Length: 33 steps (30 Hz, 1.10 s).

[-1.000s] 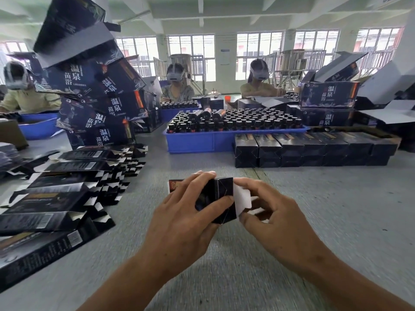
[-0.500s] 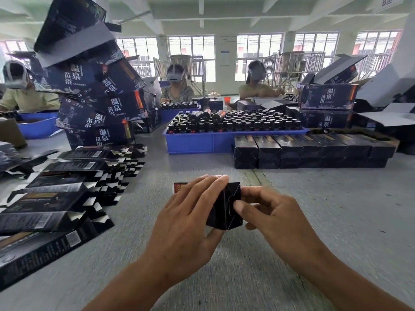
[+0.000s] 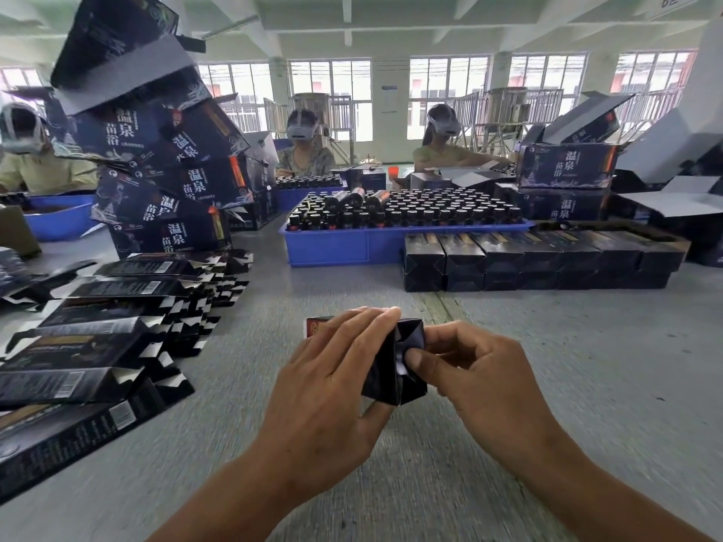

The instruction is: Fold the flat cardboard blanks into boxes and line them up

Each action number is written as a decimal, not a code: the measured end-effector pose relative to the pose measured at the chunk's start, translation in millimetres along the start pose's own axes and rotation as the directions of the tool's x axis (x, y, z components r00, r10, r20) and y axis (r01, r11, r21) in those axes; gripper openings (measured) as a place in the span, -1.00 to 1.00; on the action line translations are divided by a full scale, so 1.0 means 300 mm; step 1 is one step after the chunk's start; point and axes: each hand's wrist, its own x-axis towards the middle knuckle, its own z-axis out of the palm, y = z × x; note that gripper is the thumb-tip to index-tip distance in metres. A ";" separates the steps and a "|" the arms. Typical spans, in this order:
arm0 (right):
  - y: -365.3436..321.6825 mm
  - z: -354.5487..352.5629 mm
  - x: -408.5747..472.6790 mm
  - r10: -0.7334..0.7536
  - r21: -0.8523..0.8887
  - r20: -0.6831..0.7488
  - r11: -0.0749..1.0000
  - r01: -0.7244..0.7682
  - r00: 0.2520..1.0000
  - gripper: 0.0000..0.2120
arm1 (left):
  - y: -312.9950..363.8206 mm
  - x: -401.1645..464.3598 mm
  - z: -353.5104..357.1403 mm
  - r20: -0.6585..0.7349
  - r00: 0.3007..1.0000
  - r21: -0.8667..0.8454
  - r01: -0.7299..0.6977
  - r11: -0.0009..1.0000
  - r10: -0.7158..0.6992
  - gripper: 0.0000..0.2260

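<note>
We see a grey worktop [image 3: 547, 385] with flat cardboard blanks [image 3: 98, 346] spread in overlapping rows on its left side. A blue tray [image 3: 371, 244] of dark bottles sits at centre back, a double-stacked row of folded dark boxes [image 3: 540, 264] just beside its right front. Big printed cartons [image 3: 168, 197] pile up tilted at back left, more cartons [image 3: 567, 166] at back right.

Behind my blue tray [image 3: 352, 244]: two workers [image 3: 305, 150]; right of it, seven folded boxes [image 3: 536, 260] front row; in my hands, one box [image 3: 395, 365].
</note>
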 end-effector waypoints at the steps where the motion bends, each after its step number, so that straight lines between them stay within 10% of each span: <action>1: 0.000 0.000 -0.001 -0.003 -0.011 -0.001 1.000 0.003 1.000 -0.84 | 0.001 0.001 -0.001 0.000 1.000 0.001 -0.003 1.000 0.003 -0.36; 15: -0.010 -0.010 0.002 0.025 0.051 0.064 0.998 -0.029 0.998 -0.82 | -0.010 -0.004 -0.013 0.004 1.000 -0.021 0.022 1.000 -0.022 -0.32; 23: -0.014 0.009 -0.004 0.063 0.088 0.147 0.993 -0.077 0.987 -0.33 | -0.020 -0.003 0.008 0.046 0.984 0.042 -0.175 0.984 0.173 -0.24; 27: 0.002 -0.013 0.012 0.170 0.139 0.149 0.972 -0.191 0.974 -0.42 | -0.036 0.003 -0.006 -0.146 0.982 -0.011 0.122 0.992 -0.122 -0.40; 30: 0.007 -0.012 0.009 0.201 0.114 0.227 0.966 -0.231 0.953 -0.51 | -0.047 0.012 -0.033 -0.048 0.863 -0.369 0.452 0.812 -0.502 -0.44; 33: 0.006 -0.003 -0.001 0.204 -0.007 0.309 0.977 -0.212 0.929 -0.50 | -0.055 0.021 -0.031 0.212 0.798 -0.723 0.517 0.459 -0.564 -0.42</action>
